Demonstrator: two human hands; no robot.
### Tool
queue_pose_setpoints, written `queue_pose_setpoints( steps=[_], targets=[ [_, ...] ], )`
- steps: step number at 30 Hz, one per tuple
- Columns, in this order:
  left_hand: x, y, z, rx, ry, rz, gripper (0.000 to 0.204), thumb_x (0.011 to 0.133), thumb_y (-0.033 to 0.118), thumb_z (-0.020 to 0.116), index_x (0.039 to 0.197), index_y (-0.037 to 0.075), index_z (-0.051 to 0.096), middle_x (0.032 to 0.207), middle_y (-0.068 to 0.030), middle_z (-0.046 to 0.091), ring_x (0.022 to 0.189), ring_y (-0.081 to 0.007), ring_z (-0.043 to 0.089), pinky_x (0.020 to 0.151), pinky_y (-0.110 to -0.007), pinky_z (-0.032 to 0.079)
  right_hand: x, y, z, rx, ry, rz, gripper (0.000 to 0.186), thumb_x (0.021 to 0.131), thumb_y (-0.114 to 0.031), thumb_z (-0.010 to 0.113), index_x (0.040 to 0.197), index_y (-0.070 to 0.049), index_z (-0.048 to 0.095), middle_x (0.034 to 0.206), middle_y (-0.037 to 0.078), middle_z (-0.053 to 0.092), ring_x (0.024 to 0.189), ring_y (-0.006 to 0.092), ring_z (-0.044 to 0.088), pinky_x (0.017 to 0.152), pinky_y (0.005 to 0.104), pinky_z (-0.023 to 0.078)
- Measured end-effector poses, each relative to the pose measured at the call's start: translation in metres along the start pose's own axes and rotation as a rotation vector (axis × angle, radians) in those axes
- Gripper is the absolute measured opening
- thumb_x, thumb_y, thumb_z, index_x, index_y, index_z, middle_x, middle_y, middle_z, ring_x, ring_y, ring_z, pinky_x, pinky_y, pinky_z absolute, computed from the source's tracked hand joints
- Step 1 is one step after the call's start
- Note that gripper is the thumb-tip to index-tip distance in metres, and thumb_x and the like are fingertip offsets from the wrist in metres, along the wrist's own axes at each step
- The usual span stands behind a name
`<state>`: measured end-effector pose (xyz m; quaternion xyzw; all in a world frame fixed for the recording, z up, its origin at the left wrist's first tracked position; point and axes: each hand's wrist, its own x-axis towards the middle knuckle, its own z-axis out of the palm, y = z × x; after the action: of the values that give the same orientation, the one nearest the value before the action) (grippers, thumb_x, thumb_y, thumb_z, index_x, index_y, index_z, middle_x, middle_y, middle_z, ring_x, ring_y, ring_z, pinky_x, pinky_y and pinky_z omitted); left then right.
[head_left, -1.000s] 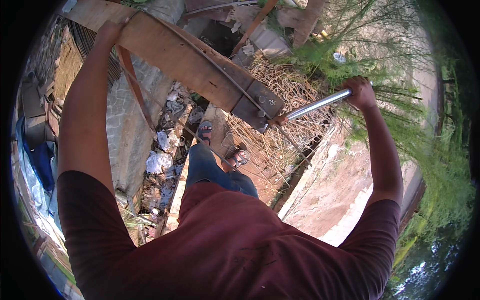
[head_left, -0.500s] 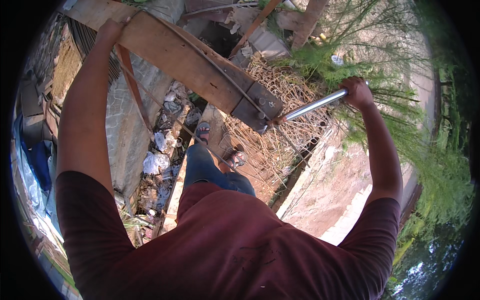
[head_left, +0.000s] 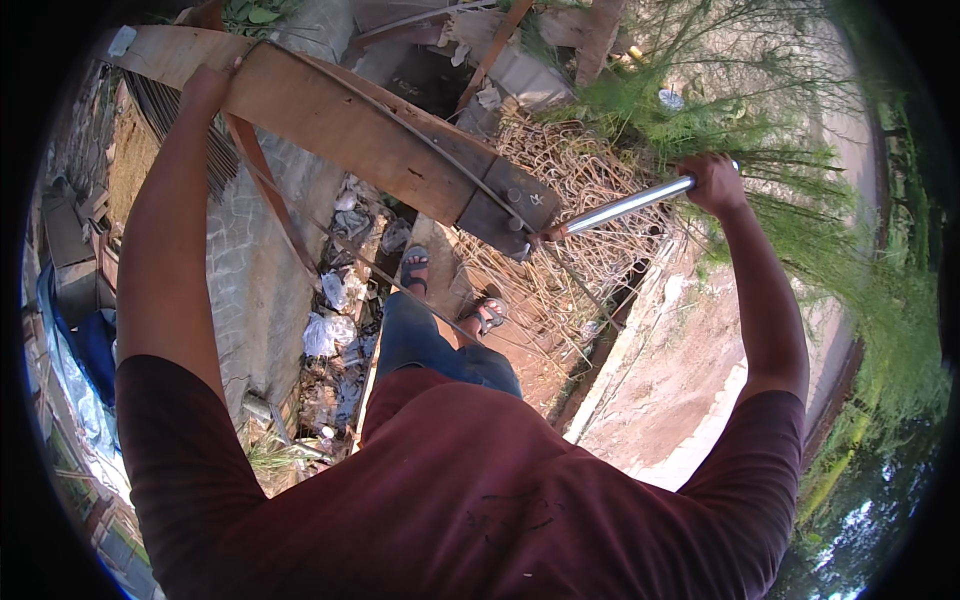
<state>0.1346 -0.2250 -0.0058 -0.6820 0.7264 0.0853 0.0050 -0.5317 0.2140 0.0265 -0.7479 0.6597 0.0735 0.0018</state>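
A long wooden plank (head_left: 330, 120) slants across the upper left, with a dark steel plate (head_left: 500, 205) bearing pegs at its near right end. Along it runs a thin steel rod (head_left: 420, 138), which passes between the pegs and sticks out beyond the plate. My left hand (head_left: 208, 88) is closed on the rod at the plank's far left part; its fingertips are partly hidden. My right hand (head_left: 715, 185) grips the outer end of a shiny metal bending bar (head_left: 630, 203). The bar's brown head meets the rod beside the plate.
A heap of bent steel rods (head_left: 590, 165) lies on the ground right of the plank. Another thin rod (head_left: 375, 262) crosses in front of my legs. Plastic litter (head_left: 328, 333) fills a ditch on the left. Feathery green branches (head_left: 760, 230) hang around my right hand.
The view has shifted slightly, so the plank and plate sit a little further left. Both hands keep their holds, and the bar's angle is nearly the same.
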Motion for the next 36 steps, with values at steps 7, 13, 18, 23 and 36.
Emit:
queue_pose_setpoints(
  steps=[7,13,18,23,36],
  targets=[
    [-0.012,0.016,-0.010,0.055,0.049,0.029,0.075,0.085,0.065,0.047,0.106,-0.005,0.063,0.105,-0.0277,0.062,0.104,-0.0399,0.059,0.088,-0.045,0.045,-0.093,-0.055,0.000,0.134,-0.021,0.296,0.005,0.071,-0.014,0.061,0.074,-0.010,0.062,0.068,0.015,0.061,0.066,0.0366,0.061,0.062,0.0460,0.049],
    [0.002,0.012,0.009,0.169,-0.001,-0.020,0.073,0.088,0.062,0.043,0.109,-0.004,0.062,0.114,-0.0272,0.059,0.109,-0.0409,0.055,0.091,-0.045,0.044,-0.192,-0.202,0.001,0.256,-0.166,0.877,0.016,0.077,-0.022,0.058,0.071,-0.008,0.061,0.069,0.022,0.061,0.068,0.0406,0.061,0.062,0.0472,0.049],
    [0.014,0.008,0.011,0.208,-0.082,0.020,0.069,0.093,0.058,0.034,0.111,-0.003,0.062,0.112,-0.0263,0.060,0.108,-0.0407,0.056,0.092,-0.046,0.043,-0.196,-0.322,-0.033,0.267,-0.177,1.265,0.009,0.075,-0.015,0.058,0.074,-0.007,0.060,0.071,0.021,0.063,0.069,0.0410,0.061,0.066,0.0483,0.049],
    [0.021,0.003,0.017,0.186,-0.120,0.155,0.065,0.095,0.054,0.030,0.113,0.000,0.062,0.114,-0.0259,0.059,0.109,-0.0404,0.055,0.092,-0.046,0.043,-0.202,-0.396,-0.040,0.173,-0.110,1.279,0.009,0.078,-0.015,0.058,0.076,-0.006,0.059,0.071,0.020,0.063,0.069,0.0394,0.062,0.066,0.0486,0.047],
    [0.019,0.012,0.012,-0.027,-0.137,0.139,0.066,0.090,0.059,0.040,0.110,0.001,0.064,0.112,-0.0248,0.061,0.108,-0.0395,0.056,0.093,-0.044,0.042,-0.215,-0.353,-0.006,0.293,-0.088,1.338,0.012,0.075,-0.015,0.061,0.086,-0.011,0.064,0.077,0.016,0.065,0.073,0.0370,0.063,0.068,0.0463,0.049]
  ],
)
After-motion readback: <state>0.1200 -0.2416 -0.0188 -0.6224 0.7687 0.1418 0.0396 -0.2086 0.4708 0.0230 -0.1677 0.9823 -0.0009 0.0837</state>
